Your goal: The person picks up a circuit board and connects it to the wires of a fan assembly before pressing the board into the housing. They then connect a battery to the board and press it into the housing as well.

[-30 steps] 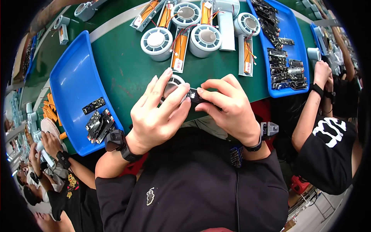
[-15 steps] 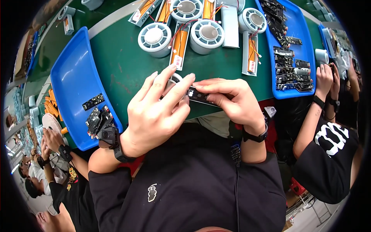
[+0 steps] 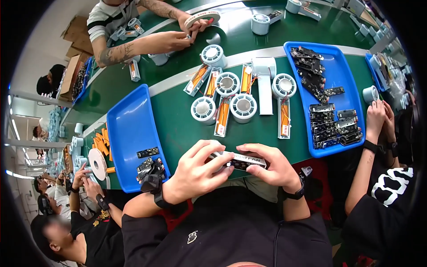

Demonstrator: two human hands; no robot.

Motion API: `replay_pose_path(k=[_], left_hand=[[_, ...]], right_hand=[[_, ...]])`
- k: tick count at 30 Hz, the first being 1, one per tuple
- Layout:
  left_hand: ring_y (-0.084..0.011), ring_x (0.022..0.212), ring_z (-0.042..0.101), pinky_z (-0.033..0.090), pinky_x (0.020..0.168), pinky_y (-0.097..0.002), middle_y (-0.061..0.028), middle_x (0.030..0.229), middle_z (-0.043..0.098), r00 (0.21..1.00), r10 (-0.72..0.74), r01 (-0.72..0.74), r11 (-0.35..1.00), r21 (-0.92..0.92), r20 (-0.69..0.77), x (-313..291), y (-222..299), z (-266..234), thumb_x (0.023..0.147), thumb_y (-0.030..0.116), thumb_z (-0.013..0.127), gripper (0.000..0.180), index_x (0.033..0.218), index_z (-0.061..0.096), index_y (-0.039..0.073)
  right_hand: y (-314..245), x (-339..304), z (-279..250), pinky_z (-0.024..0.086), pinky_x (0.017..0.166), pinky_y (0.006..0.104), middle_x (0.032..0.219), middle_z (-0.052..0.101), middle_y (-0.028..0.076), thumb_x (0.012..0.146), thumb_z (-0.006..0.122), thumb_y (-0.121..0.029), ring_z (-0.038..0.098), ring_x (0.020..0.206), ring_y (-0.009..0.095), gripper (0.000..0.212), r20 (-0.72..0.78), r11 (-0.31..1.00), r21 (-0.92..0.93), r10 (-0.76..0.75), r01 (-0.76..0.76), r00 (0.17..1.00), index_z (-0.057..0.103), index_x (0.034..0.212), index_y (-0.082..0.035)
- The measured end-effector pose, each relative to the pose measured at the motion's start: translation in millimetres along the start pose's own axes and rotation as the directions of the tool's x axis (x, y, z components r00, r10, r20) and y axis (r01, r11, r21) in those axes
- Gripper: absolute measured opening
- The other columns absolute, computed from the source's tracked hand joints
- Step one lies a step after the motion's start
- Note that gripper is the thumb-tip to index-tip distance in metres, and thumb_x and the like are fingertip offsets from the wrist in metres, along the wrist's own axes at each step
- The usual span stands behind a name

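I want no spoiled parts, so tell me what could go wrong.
Left hand and right hand hold the fan near the table's edge; a slip might drop it. Its dark board lies exposed, so a squeeze might damage it. Boards heaped in the right tray might scratch one another.

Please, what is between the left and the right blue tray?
In the head view, several pale fan units rest on the green table there; lower in the picture, the left hand and right hand hold another fan unit.
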State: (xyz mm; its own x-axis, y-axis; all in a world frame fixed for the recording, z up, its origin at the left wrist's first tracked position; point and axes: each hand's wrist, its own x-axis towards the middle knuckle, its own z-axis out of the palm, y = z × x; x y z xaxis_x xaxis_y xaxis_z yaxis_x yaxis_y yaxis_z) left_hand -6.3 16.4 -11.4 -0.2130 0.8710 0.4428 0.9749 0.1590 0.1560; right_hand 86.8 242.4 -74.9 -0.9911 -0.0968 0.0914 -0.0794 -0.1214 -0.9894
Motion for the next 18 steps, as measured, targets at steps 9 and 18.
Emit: replay_pose_path(k=[9,18], left_hand=[[-0.0292,0.097,0.067,0.061,0.073,-0.0432,-0.0073,0.108,0.074,0.985,0.169,-0.170,0.984,0.049,0.034,22,-9,-19,0.068,0.012,0.081,0.023,0.090,0.075,0.012],[-0.0243,0.095,0.069,0.059,0.067,-0.0359,-0.0026,0.102,0.074,0.993,0.114,-0.116,0.991,0.059,0.036,52,-72,-56,0.072,0.010,0.081,0.015,0.086,0.076,0.016]], right_hand=[[9,-3,-5,0.055,0.071,0.0302,0.093,0.076,0.012,0.094,0.075,-0.021,0.073,0.079,0.018,0.041,0.021,0.988,-0.116,-0.102,0.103,0.995,0.066,0.126,0.002],[19,-7,-8,0.047,0.062,0.0248,0.081,0.070,0.006,0.098,0.060,-0.065,0.062,0.068,0.011,0.073,-0.006,0.957,0.241,-0.164,0.161,0.986,0.066,0.122,0.004]])
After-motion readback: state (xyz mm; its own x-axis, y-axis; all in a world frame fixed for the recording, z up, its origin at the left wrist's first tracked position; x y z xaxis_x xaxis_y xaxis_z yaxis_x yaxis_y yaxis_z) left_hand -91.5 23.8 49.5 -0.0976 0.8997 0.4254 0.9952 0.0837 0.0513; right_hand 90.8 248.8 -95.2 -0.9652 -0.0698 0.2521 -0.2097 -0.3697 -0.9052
